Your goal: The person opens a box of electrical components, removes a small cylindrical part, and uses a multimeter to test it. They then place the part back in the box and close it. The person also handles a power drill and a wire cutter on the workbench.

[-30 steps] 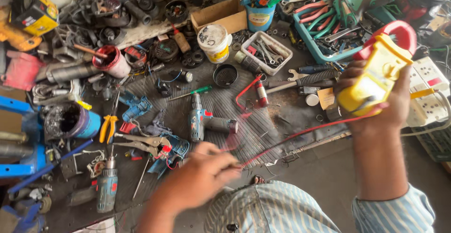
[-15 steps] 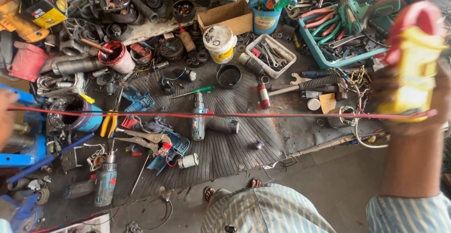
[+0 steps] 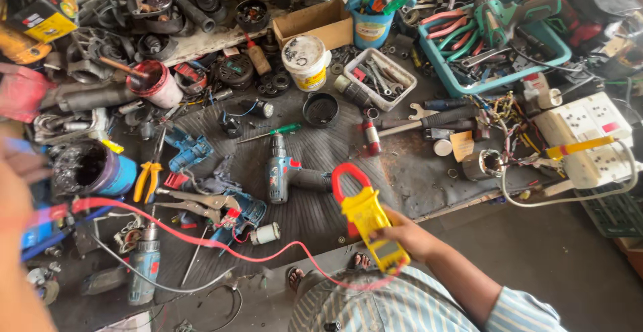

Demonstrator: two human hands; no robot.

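Note:
My right hand [image 3: 408, 238] holds a yellow clamp meter [image 3: 367, 218] with a red jaw, low over the front edge of the dark ribbed mat [image 3: 321, 151]. A red test lead [image 3: 221, 245] sags from the meter across to my left hand [image 3: 17, 198], which is blurred at the far left edge and pinches the lead's red end. A blue cordless drill [image 3: 284, 171] lies on the mat just left of the meter's jaw. My striped shirt shows at the bottom.
The bench is crowded: pliers [image 3: 149, 175], a blue drill [image 3: 144, 265], a white tub [image 3: 305, 61], a cardboard box [image 3: 315, 21], a teal tray of tools [image 3: 495, 37], a white power strip [image 3: 589, 138], a red cup [image 3: 151, 81]. Bare floor lies at the lower right.
My right hand has dropped the meter from high at the right down to the mat's front edge. The red lead, stretched taut before, now hangs slack. The left hand stays far left.

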